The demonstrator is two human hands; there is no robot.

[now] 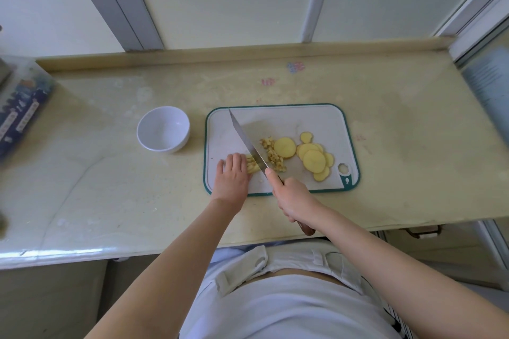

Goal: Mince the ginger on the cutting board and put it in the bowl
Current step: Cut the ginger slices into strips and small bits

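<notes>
Ginger (286, 147) on unmarked cutting board (316, 118)

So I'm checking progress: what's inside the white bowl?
Nothing can be seen in the bowl; its visible inside is bare white. The near inner wall is hidden by the rim. All the ginger lies on the cutting board.

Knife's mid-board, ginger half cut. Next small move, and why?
Probably another chop: the right hand holds the knife against the ginger strips pinned by the left hand. Only a small diced pile is done, whole slices wait, and the bowl looks empty.
</notes>
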